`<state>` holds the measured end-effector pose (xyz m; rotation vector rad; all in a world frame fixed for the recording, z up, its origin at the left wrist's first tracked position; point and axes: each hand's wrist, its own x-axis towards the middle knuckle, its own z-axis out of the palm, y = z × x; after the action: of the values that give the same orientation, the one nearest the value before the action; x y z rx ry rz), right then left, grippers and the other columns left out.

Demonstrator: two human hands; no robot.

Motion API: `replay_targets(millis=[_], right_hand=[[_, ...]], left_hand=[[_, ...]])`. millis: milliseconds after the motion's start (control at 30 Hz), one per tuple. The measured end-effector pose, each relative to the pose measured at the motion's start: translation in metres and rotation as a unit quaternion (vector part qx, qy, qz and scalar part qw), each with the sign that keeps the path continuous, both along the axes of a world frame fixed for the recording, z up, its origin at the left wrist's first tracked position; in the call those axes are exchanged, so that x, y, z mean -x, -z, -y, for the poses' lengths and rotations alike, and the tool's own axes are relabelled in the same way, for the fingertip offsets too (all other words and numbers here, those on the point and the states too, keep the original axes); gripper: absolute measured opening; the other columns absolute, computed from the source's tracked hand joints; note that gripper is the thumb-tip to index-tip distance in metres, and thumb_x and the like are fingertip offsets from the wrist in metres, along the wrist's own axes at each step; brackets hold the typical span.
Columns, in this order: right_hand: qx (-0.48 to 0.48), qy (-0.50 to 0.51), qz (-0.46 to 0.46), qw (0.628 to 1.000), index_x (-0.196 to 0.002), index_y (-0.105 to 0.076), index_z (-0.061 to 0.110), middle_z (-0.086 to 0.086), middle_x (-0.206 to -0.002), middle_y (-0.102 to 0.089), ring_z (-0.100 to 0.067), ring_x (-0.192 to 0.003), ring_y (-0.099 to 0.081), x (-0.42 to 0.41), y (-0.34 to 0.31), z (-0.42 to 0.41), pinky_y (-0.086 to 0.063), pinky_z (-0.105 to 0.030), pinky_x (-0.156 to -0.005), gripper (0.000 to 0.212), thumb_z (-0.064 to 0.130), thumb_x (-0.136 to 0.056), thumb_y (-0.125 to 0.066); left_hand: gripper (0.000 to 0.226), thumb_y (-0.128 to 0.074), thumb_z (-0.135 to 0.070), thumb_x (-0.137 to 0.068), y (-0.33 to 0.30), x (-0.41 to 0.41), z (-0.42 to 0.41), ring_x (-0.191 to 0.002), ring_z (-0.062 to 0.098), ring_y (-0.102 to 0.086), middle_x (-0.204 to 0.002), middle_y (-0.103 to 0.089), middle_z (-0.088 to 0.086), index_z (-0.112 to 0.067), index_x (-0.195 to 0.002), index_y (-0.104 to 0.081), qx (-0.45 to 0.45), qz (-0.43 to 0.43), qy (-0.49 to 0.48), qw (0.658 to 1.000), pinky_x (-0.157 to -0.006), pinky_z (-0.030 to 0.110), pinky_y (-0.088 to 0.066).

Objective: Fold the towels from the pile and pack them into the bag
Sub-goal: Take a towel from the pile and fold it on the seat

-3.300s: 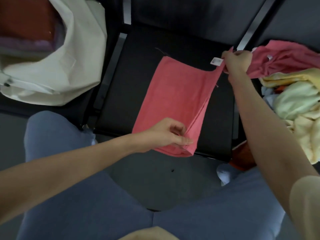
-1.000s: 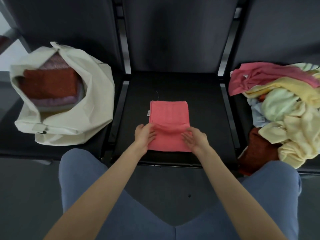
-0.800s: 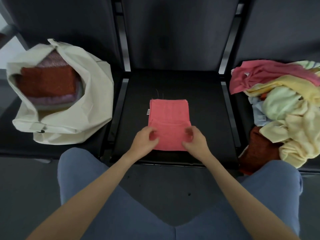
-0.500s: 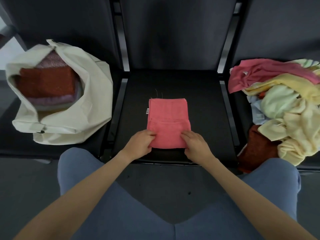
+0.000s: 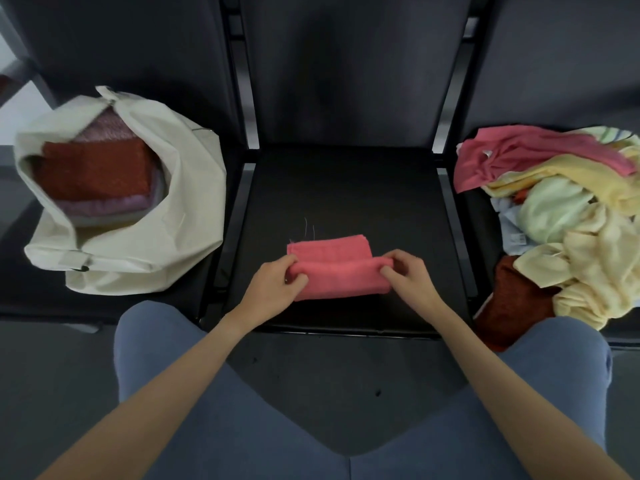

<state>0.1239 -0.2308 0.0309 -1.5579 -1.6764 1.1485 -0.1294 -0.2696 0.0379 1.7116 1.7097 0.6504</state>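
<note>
So the pink towel (image 5: 337, 268) is sitting on the middle seat of the dark bench (image 5: 343, 188), close to its front edge and roughly centred between the side rails. It's folded down into a small rectangle, and the near half is curled up over the far half in a soft roll. A couple of loose threads stick out past its far edge.

Left hand (image 5: 277, 284) has its fingers curled round the left end of that rolled fold, thumb on top, pinching the cloth. Right hand (image 5: 407, 275) does the same at the right end, fingertips tucked into the fold. Both forearms come in from the front edge, over blue trouser legs (image 5: 194, 393).

On the left seat there's a cream cloth bag (image 5: 166, 216), mouth open, slumped a bit. Inside it a folded rust-red towel (image 5: 93, 174) lies on top of a purple one (image 5: 104, 207); there might be more under those, hard to say from this angle.

On the right seat is the pile of unfolded towels (image 5: 568, 216): a pink one draped along the far side, pale yellow and mint-green ones bunched in the middle, a light blue bit peeking out, and a dark red one near the front edge.
</note>
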Motion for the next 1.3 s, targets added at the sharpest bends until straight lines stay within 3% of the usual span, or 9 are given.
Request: replay_targets(millis=[133, 400, 567, 733, 867, 933, 1033, 1167, 1300], right_hand=[[0.021, 0.068, -0.039, 0.997, -0.096, -0.064, 0.012, 0.005, -0.088, -0.063, -0.005, -0.084, -0.058, 0.023, -0.003, -0.031, -0.043, -0.011, -0.070, 0.009, 0.010, -0.090, -0.058], [0.084, 0.116, 0.029, 0.989, -0.129, -0.053, 0.004, -0.010, -0.124, -0.060, -0.022, -0.116, -0.055, 0.054, 0.035, -0.074, -0.041, -0.025, -0.092, 0.043, 0.020, -0.091, -0.062], [0.062, 0.134, 0.175, 0.973, -0.128, -0.050, 0.002, -0.017, -0.127, -0.051, -0.029, -0.123, -0.043, 0.052, 0.052, -0.070, -0.038, -0.036, -0.102, 0.060, 0.032, -0.081, -0.073], [0.088, 0.124, 0.174, 0.973, -0.119, -0.055, 0.002, -0.018, -0.122, -0.048, -0.031, -0.117, -0.046, 0.056, 0.045, -0.058, -0.040, -0.035, -0.097, 0.051, 0.029, -0.079, -0.072], [0.125, 0.132, 0.099, 0.978, -0.115, -0.047, 0.004, -0.004, -0.105, -0.049, -0.020, -0.103, -0.054, 0.061, 0.025, -0.054, -0.042, -0.027, -0.077, 0.047, 0.016, -0.077, -0.071], [0.158, 0.127, 0.054, 0.978, -0.120, -0.043, 0.005, -0.004, -0.110, -0.047, -0.017, -0.100, -0.051, 0.061, 0.012, -0.054, -0.041, -0.027, -0.078, 0.053, 0.013, -0.076, -0.071], [0.211, 0.039, 0.001, 0.977, -0.126, -0.045, 0.010, -0.004, -0.117, -0.051, -0.016, -0.100, -0.052, 0.063, -0.007, -0.056, -0.045, -0.027, -0.074, 0.056, 0.009, -0.076, -0.070], [0.263, -0.212, 0.067, 0.939, -0.128, -0.051, 0.012, -0.003, -0.123, -0.057, -0.016, -0.105, -0.058, 0.085, -0.044, -0.060, -0.051, -0.027, -0.079, 0.068, 0.019, -0.064, -0.070], [0.293, -0.359, 0.074, 0.883, -0.114, -0.059, 0.018, 0.001, -0.107, -0.068, -0.015, -0.096, -0.067, 0.143, -0.077, -0.053, -0.055, -0.026, -0.075, 0.041, 0.010, -0.077, -0.075]], left_hand=[[0.010, -0.059, -0.013, -0.089, 0.002, -0.003, -0.025, -0.072, 0.001, -0.055, -0.081, -0.059, -0.009, -0.014, -0.100, -0.059, 0.029, 0.057, -0.100, 0.993, -0.060, 0.012, -0.038], [0.055, -0.058, -0.014, -0.090, 0.023, -0.012, -0.066, -0.119, 0.023, -0.054, -0.132, -0.055, 0.009, -0.007, -0.141, -0.039, 0.140, 0.130, -0.225, 0.956, -0.086, 0.025, -0.041], [0.064, -0.074, -0.039, -0.078, 0.046, -0.005, -0.064, -0.122, 0.031, -0.046, -0.126, -0.052, 0.013, -0.005, -0.126, -0.048, 0.184, -0.017, -0.228, 0.956, -0.098, 0.042, -0.045], [0.055, -0.071, -0.049, -0.078, 0.051, -0.010, -0.051, -0.124, 0.034, -0.039, -0.127, -0.046, 0.016, -0.009, -0.114, -0.059, 0.224, -0.078, -0.195, 0.952, -0.100, 0.044, -0.042], [0.037, -0.075, -0.035, -0.071, 0.050, -0.014, -0.036, -0.107, 0.024, -0.056, -0.107, -0.059, 0.007, -0.010, -0.095, -0.061, 0.173, 0.037, -0.204, 0.963, -0.087, 0.041, -0.052], [0.032, -0.071, -0.025, -0.078, 0.040, -0.011, -0.027, -0.099, 0.020, -0.061, -0.105, -0.062, 0.004, -0.011, -0.105, -0.058, 0.174, 0.149, -0.223, 0.947, -0.081, 0.034, -0.052], [0.036, -0.068, -0.016, -0.082, 0.017, 0.005, -0.016, -0.101, 0.017, -0.060, -0.110, -0.061, 0.004, -0.011, -0.114, -0.053, 0.158, 0.225, -0.241, 0.931, -0.077, 0.025, -0.047], [0.033, -0.076, -0.009, -0.076, -0.024, 0.051, -0.002, -0.083, 0.013, -0.055, -0.095, -0.061, 0.005, -0.018, -0.097, -0.052, 0.077, 0.259, -0.244, 0.931, -0.066, 0.020, -0.041], [0.031, -0.074, -0.008, -0.079, -0.065, 0.089, 0.011, -0.076, 0.009, -0.053, -0.089, -0.062, 0.003, -0.018, -0.097, -0.051, 0.040, 0.266, -0.226, 0.936, -0.059, 0.014, -0.042]])
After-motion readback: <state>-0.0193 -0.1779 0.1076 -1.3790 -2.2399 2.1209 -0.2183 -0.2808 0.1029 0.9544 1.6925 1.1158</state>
